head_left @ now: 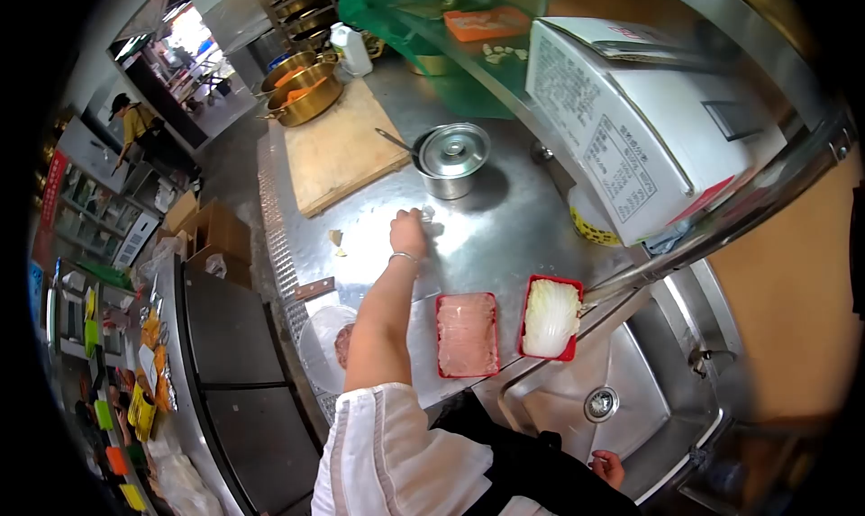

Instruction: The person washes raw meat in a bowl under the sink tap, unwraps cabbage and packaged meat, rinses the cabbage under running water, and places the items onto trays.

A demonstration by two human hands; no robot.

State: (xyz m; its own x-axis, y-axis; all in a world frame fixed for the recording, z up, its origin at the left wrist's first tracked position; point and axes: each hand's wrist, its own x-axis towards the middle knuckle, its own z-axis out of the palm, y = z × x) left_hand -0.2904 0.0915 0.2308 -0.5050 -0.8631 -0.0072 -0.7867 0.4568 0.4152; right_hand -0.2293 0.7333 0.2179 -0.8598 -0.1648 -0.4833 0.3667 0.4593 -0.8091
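Observation:
My left hand [409, 233] reaches across the steel worktop with its fingers drawn together. At the fingertips is a small clear, shiny thing [427, 215], too small to name. Just beyond stands a metal pot [450, 185] with a lid [455, 150] and a handle sticking out beside it. Two pale yellowish scraps [336, 239] lie left of this hand. Under my forearm, reddish meat [343, 344] on a round, clear-looking plate [317, 340] is partly hidden. My right hand [608, 468] hangs low by the sink edge, fingers loosely bent and apart, nothing visible in them.
Near me are red trays of pale pink meat slices [468, 334] and napa cabbage [551, 319]. A wooden handle [314, 288] lies left. A cutting board [342, 151], brass pots [306, 93], a shelf with a white carton [622, 129], and a sink [631, 372] surround the worktop. A person [140, 129] stands far left.

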